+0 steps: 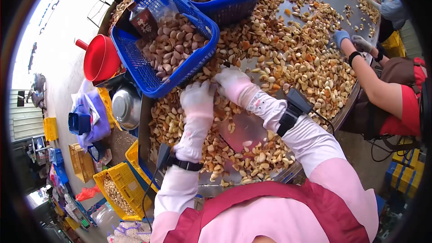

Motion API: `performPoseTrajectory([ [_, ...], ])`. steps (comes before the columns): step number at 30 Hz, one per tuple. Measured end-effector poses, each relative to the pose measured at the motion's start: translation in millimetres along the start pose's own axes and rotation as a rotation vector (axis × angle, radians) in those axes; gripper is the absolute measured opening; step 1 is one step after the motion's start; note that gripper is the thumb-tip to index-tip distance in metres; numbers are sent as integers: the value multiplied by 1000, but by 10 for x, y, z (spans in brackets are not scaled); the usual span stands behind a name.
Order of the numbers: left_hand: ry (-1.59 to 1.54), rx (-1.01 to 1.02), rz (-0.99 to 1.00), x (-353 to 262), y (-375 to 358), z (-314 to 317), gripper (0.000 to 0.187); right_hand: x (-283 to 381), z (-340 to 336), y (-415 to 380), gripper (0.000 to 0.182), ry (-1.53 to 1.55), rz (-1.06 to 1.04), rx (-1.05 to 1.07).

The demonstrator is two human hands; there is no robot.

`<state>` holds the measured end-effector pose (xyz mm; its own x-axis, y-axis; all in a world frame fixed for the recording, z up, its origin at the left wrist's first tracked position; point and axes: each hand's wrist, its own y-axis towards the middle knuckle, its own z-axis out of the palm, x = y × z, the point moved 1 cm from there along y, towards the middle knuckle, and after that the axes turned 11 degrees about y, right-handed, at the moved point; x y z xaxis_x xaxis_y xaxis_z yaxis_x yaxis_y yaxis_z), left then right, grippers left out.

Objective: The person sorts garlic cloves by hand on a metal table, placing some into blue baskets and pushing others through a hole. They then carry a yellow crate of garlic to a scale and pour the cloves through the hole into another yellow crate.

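Both of my hands wear white gloves and work low over loose garlic cloves spread on the metal table. My left hand is just below the near corner of a blue basket, its fingers bent down together into the cloves. Close beside it, my right hand curls inward, fingertips pointing at the left hand. Any clove in either grip is hidden by the fingers. Reddish unpeeled garlic cloves and a dark red packet lie inside the blue basket.
A second blue basket of garlic stands behind the first. Left of the table are a red scoop, a metal bowl and a yellow crate. Across on the right, a co-worker's gloved hand reaches over the cloves.
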<state>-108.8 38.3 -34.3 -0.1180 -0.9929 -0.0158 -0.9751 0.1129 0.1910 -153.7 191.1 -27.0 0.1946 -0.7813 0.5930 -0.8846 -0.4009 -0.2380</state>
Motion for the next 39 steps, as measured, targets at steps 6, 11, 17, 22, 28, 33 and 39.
performPoseTrajectory([
  [6,9,195,-138,30,151,132,18,-412,-384,-220,25,871,221,-12],
  [11,-100,128,-38,-141,60,-283,17,-399,125,-187,14,-82,-47,-47],
  [17,-97,-652,45,74,397,-1542,15,-405,-9,-193,16,32,-14,-80],
  [22,-23,-589,-92,504,649,-1444,24,-276,-305,-203,23,12,187,11],
  [28,-430,204,867,-856,-918,-723,59,909,-1364,20,22,468,-815,-971],
  [33,-216,456,572,-219,-1194,-311,68,-117,-1422,-123,56,-80,-524,-644],
  [39,-157,87,301,131,-1026,-499,40,-1142,-670,-1495,69,-506,417,-158],
])
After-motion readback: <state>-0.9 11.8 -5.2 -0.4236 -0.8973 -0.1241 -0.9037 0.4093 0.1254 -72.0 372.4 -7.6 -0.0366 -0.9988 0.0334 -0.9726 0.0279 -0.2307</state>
